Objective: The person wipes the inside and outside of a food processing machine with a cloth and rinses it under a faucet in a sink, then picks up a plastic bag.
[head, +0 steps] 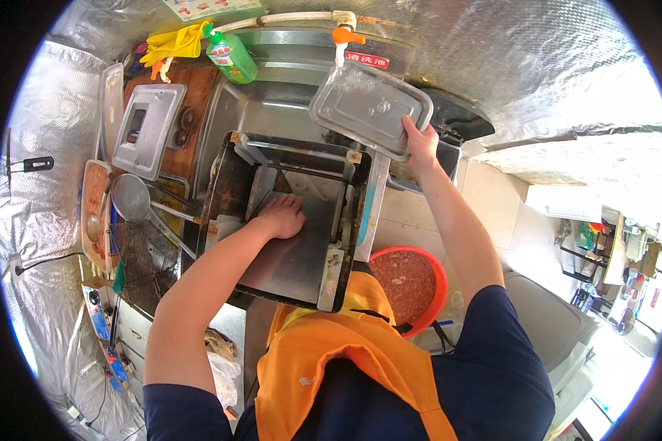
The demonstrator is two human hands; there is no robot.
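My right hand grips the near right corner of a rectangular metal tray or lid, which it holds tilted under a white tap with an orange handle. Drops of water show on its face. My left hand lies with its fingers spread inside a dark, open-topped metal frame, on or just over a flat metal plate. The frame stands in front of me at the sink. What the left palm touches is hidden.
A green pump bottle and yellow rubber gloves are at the back left. Further left are a metal lid, a ladle and a wire mesh basket. A red basin of reddish food stands low at the right.
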